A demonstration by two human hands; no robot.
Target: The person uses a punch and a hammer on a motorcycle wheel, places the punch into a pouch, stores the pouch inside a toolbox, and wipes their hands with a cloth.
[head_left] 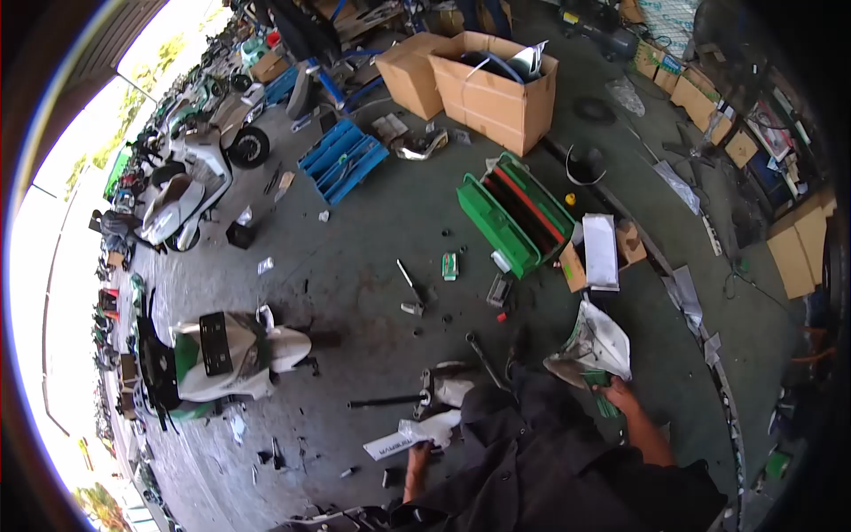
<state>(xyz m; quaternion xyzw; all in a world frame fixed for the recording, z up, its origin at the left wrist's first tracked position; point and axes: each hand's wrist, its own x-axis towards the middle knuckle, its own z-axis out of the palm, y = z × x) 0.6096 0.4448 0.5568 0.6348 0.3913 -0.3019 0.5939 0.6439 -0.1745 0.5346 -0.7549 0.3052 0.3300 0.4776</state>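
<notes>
My left hand [418, 457] is low in the middle of the view, closed on the end of a long white packet [394, 445] with dark lettering. Clear plastic and a whitish piece lie against that packet. My right hand [616, 393] is off to the right, its fingers around a flat green packet [600, 399]. Just beyond it sits a white plastic bag [603, 341], whose contents I cannot make out. Between my hands, a metal motorcycle part [448, 387] with a dark fork tube [381, 402] rests on the floor.
A green toolbox [483, 217] stands open ahead, and a blue toolbox [341, 164] is farther left. Cardboard boxes [492, 102] stand behind. A white and green scooter [226, 359] is at left. Small parts and a wrench [486, 359] are scattered on the floor.
</notes>
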